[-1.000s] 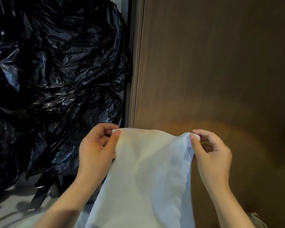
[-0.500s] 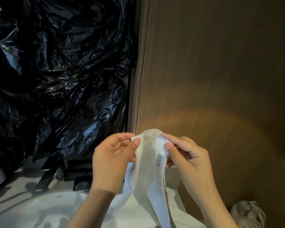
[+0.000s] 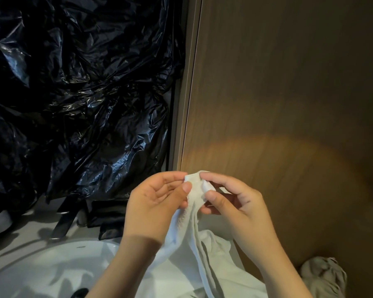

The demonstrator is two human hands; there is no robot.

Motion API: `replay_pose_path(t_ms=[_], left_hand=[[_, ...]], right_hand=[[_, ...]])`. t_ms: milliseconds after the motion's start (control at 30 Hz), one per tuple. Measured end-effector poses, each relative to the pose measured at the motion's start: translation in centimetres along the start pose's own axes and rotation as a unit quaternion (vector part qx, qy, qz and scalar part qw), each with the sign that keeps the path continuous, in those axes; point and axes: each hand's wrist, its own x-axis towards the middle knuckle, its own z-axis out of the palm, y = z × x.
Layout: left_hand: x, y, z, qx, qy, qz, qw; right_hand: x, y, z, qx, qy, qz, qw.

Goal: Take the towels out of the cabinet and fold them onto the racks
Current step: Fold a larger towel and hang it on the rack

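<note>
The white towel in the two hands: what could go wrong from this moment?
1. The left hand and the right hand pinch only the bunched top end of the white cloth towel; a corner may slip and the edges may end up uneven.
2. The rest hangs loose and crumpled towards the white glossy rounded surface below; it may drag or catch there, so the fold could come out creased.

Towel (image 3: 213, 257) and grey cloth (image 3: 323, 276), perhaps, partly off-frame
</note>
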Motion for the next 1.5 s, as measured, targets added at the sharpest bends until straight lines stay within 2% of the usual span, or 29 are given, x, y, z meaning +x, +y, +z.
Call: replay_pose_path(t_ms=[167,500,600,767,967,1233,1500], left_hand=[[0.1,-0.1,-0.6,-0.014,-0.001,0.003,1.000],[-0.2,-0.3,-0.9,-0.012,-0.023,0.006,1.000],[0.0,-0.3,-1.1,-0.013,-0.020,0.017,1.000],[0.1,-0.4,-1.1,-0.007,-0.016,0.025,1.000],[0.2,-0.3,-1.0,0.012,-0.007,0.053,0.999],[0.0,0.0,-0.7,0.026,-0.015,0.054,0.998],[-0.5,0.2,-0.8,0.045,-0.054,0.068,0.995]], right_hand=[[-0.1,0.2,-0.4,0.002,-0.044,0.004,0.999],[1.2,0.8,0.0,0.041,-0.019,0.012,0.999],[1.5,1.2,0.2,-0.005,-0.021,0.013,1.000],[1.8,1.4,0.6,-0.102,0.031,-0.034,0.994],[1.7,0.8,0.4,-0.089,0.031,-0.039,0.995],[1.4,0.7,0.5,-0.087,0.073,-0.041,0.993],[1.5,0.2,0.5,-0.060,0.068,-0.055,0.994]])
